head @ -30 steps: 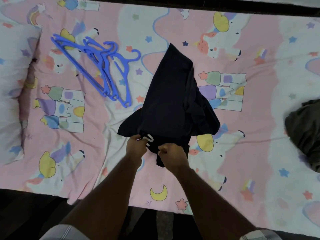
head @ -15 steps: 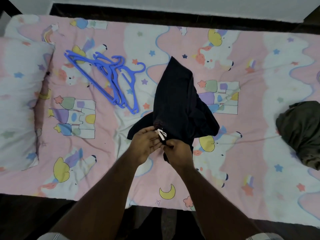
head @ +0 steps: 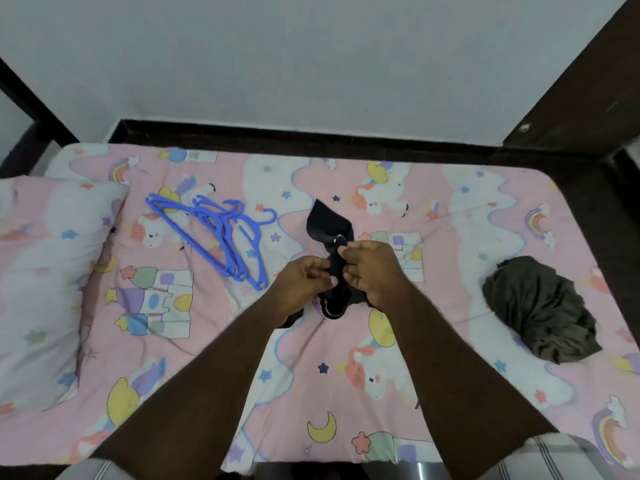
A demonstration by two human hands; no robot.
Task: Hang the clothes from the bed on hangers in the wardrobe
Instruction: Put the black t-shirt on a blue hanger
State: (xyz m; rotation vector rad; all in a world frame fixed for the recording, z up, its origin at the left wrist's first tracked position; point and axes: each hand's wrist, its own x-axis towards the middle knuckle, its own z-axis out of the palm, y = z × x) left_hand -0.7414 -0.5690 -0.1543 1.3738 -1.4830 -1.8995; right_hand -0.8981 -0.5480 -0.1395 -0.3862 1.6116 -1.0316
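A view from above looks down on a single bed [head: 450, 237] covered by a pink sheet printed with unicorns, rainbows, castles, stars and moons. Two bare forearms reach forward from the bottom of the view, meeting over the middle of the bed.

The left hand [head: 304, 285] and the right hand [head: 370, 271] are close together, side by side, and both pinch a dark navy garment [head: 329, 226] with curled fingers and thumbs. The cloth is bunched between them and lifted up; a pointed flap of it shows above the hands and a gathered part hangs below them, down to the sheet. A small pale speck, perhaps a tag or cord, shows at the top of the pinched cloth, too small to tell.

To the left of the hands, a loose pile of blue plastic hangers [head: 221, 237] lies flat on the sheet, overlapping one another, their hooks pointing to the right. They are near the garment but do not touch it.

On the right side of the bed, well apart from the hands, a crumpled olive-green garment [head: 540, 310] lies in a heap.

A pillow [head: 45, 271] in the same print rests at the left end of the bed. A pale wall [head: 311, 64] rises behind the bed, with a dark wooden bed frame [head: 277, 136] along it.
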